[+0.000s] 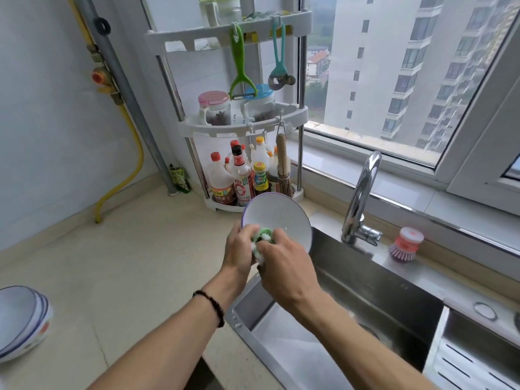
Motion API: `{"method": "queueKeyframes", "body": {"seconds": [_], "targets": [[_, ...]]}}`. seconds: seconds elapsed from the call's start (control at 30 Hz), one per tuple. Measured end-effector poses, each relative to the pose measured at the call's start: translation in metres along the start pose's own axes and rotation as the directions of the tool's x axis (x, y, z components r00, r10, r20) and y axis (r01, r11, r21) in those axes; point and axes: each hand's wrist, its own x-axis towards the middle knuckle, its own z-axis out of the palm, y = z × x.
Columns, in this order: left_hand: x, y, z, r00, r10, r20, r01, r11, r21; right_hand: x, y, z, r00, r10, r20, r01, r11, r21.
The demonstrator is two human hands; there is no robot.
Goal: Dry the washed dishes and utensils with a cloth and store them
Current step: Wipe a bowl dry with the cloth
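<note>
White bowl (277, 218) held tilted over sink (351, 280) edge by left hand (239, 249); green cloth (263, 237) clamped in right hand (284, 266), pressed against bowl.

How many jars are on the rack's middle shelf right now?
2: a pink-lidded jar on the left and a blue-lidded jar on the right, partly behind the green peeler.

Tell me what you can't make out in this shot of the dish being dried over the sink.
Head view only:
- The cloth: mostly covered by the left hand and right hand; its size and shape are hidden.
- The bowl: lower edge hidden behind both hands, so the grip is unclear.
- The stacked bowls: cut off by the left edge.
- Bottle labels on the corner rack: too small to read.
</note>
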Motion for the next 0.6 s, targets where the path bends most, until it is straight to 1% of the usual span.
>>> {"method": "queueKeyframes", "body": {"seconds": [0.03,0.07,0.1,0.17,0.2,0.27,0.33,0.37,0.4,0.47,0.5,0.53,0.57,0.6], "targets": [[0.003,0.003,0.002,0.998,0.056,-0.019,-0.056,0.998,0.016,-0.001,0.000,0.003,1.000,0.004,0.027,-0.004,1.000,-0.005],[0.007,0.008,0.001,0.994,0.109,0.001,-0.109,0.992,0.057,-0.005,0.005,0.005,0.995,-0.032,0.098,0.035,0.999,-0.039],[0.011,0.012,-0.003,0.989,0.141,0.052,-0.146,0.983,0.113,-0.007,0.012,0.004,0.986,-0.059,0.153,0.075,0.992,-0.102],[0.015,0.017,-0.008,0.978,0.165,0.128,-0.195,0.941,0.277,-0.009,0.026,-0.002,0.976,-0.035,0.213,0.084,0.971,-0.225],[0.015,0.016,-0.007,0.976,0.182,0.117,-0.212,0.915,0.342,-0.008,0.029,-0.004,0.976,-0.015,0.219,0.073,0.962,-0.262],[0.015,0.016,0.001,0.974,0.227,0.023,-0.219,0.902,0.371,-0.005,0.022,-0.007,0.974,0.024,0.225,0.025,0.977,-0.213],[0.013,0.019,0.008,0.965,0.254,-0.067,-0.210,0.900,0.381,-0.004,0.011,-0.005,0.965,0.011,0.261,0.021,0.993,-0.118],[0.013,0.019,0.009,0.965,0.251,-0.072,-0.204,0.895,0.397,-0.005,0.012,-0.003,0.964,-0.013,0.265,0.037,0.995,-0.089],[0.013,0.020,0.008,0.969,0.243,-0.050,-0.200,0.885,0.421,-0.007,0.017,0.000,0.964,-0.030,0.263,0.057,0.994,-0.095],[0.015,0.021,0.005,0.973,0.229,0.021,-0.212,0.861,0.463,-0.008,0.030,0.000,0.967,0.012,0.254,0.038,0.980,-0.193],[0.016,0.021,0.006,0.973,0.228,0.041,-0.220,0.854,0.471,-0.008,0.037,-0.001,0.969,0.035,0.243,0.025,0.970,-0.241],[0.016,0.021,0.010,0.970,0.241,0.034,-0.228,0.849,0.478,-0.007,0.038,-0.003,0.970,0.063,0.236,-0.003,0.969,-0.248],[0.016,0.022,0.015,0.967,0.255,0.007,-0.226,0.843,0.489,-0.004,0.037,-0.003,0.967,0.085,0.242,-0.032,0.976,-0.215],[0.016,0.022,0.019,0.963,0.267,-0.029,-0.218,0.838,0.500,-0.002,0.032,-0.004,0.963,0.084,0.257,-0.049,0.989,-0.140]]}}
